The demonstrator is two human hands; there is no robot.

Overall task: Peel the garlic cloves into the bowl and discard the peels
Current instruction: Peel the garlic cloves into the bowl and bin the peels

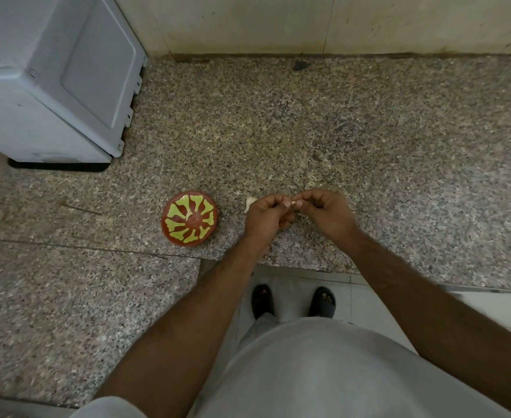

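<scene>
A small red bowl (189, 219) with a yellow-green pattern sits on the speckled granite counter (308, 131), and one pale peeled clove (189, 214) lies inside it. To its right, my left hand (267, 217) and my right hand (326, 213) meet above the counter, fingertips pinching a small garlic clove (293, 203) between them. The clove is mostly hidden by my fingers. A white piece of garlic (249, 203) lies on the counter just behind my left hand.
A grey-white appliance (52, 76) stands at the back left of the counter. A tiled wall (308, 22) runs along the back. The counter's front edge steps inward near my body, with white floor tiles and my sandalled feet (293, 301) below.
</scene>
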